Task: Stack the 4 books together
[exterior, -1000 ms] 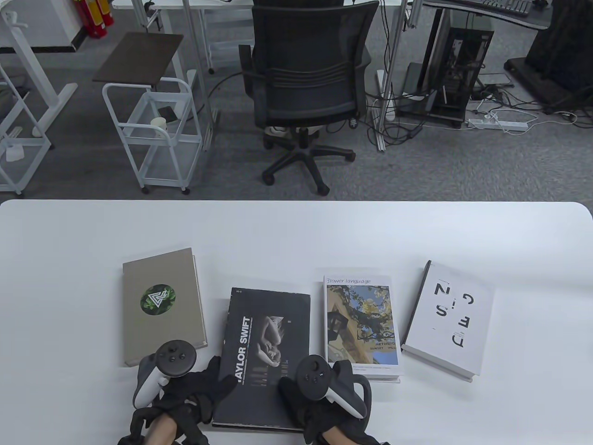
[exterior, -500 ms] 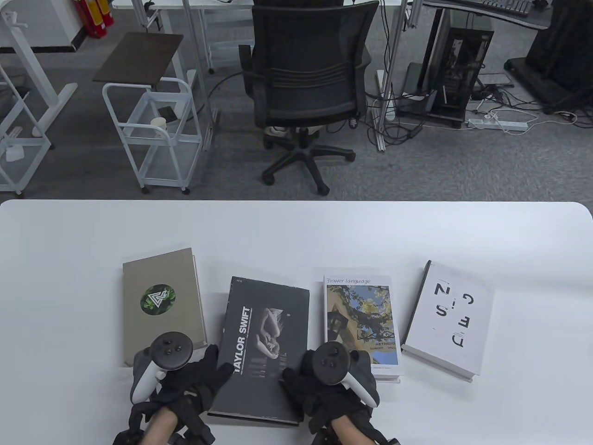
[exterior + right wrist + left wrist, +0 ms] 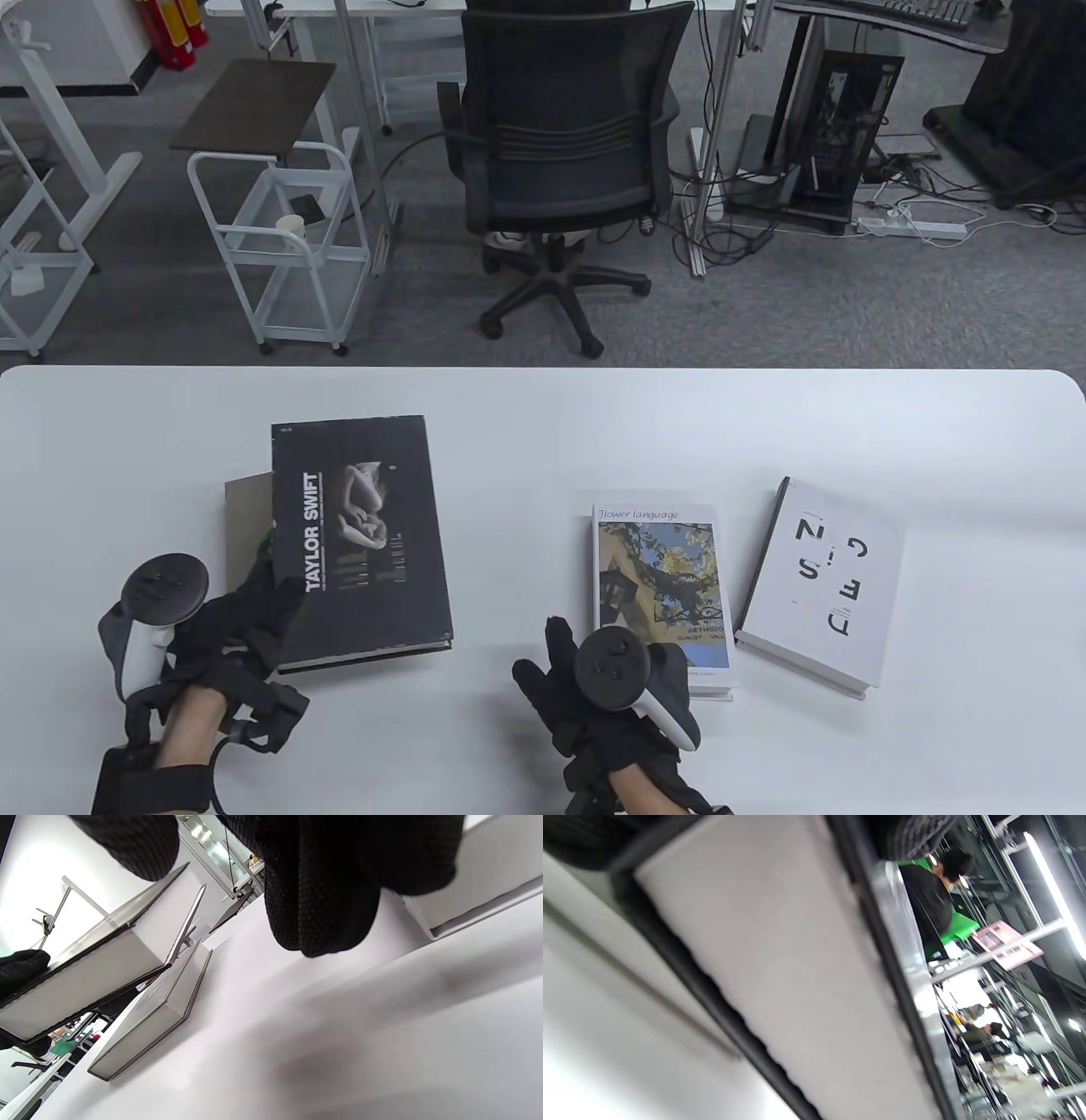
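The left hand (image 3: pixel 242 624) holds the black book (image 3: pixel 361 535) by its near corner, tilted above the tan book (image 3: pixel 246 526) under it. Square the edges, then lower it flat. The right hand (image 3: pixel 585 688) rests spread and empty, 2 books beyond its far side.

"TAYLOR SWIFT" on black book (image 3: pixel 361 539); "Flower language" on photo book (image 3: pixel 662 590)

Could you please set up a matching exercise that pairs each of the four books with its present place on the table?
Things:
1. black Taylor Swift book
2. tan book
3. Flower language book
4. white lettered book

Places:
A. farthest right, lying alone
B. mostly hidden beneath another book
C. beside the right hand
D. above another book, held by the left hand

Pairs: 1-D, 2-B, 3-C, 4-A
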Action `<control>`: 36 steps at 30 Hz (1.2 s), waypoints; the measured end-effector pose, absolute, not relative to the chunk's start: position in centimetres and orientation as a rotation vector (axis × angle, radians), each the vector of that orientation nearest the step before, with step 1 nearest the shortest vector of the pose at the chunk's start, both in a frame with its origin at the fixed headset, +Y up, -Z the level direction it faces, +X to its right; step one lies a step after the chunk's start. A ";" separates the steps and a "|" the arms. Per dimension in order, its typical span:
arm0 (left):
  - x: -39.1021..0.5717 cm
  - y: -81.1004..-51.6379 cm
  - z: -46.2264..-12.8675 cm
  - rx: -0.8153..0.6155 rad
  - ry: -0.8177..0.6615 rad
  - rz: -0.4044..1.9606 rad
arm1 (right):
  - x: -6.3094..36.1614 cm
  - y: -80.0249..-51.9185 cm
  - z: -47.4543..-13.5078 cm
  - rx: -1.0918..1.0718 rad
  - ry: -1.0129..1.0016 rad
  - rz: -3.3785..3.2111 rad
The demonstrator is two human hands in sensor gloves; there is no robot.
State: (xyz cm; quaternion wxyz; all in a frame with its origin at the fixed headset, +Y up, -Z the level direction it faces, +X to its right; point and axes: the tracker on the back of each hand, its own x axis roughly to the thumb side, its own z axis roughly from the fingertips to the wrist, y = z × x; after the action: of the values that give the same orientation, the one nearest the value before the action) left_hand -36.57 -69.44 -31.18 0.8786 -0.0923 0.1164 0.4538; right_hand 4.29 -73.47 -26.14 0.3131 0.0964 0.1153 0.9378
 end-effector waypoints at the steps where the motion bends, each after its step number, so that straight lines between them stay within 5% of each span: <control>1: -37.5 -69.4 -31.2 -0.184 0.273 0.947 | 4.3 -73.5 -26.1 0.258 0.306 2.473; 12: -42.4 -71.8 -30.6 -0.179 0.446 1.012 | 4.2 -73.5 -26.1 0.261 0.328 2.492; 36: -43.2 -73.8 -31.2 -0.187 0.533 0.975 | 4.2 -73.5 -26.1 0.247 0.365 2.492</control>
State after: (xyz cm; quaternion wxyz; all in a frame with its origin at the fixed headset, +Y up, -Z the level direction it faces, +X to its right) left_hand -43.16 -73.76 -31.18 0.8454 -0.0888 0.2527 0.4622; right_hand 4.21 -73.48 -26.14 0.3005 0.0932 0.1375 0.9392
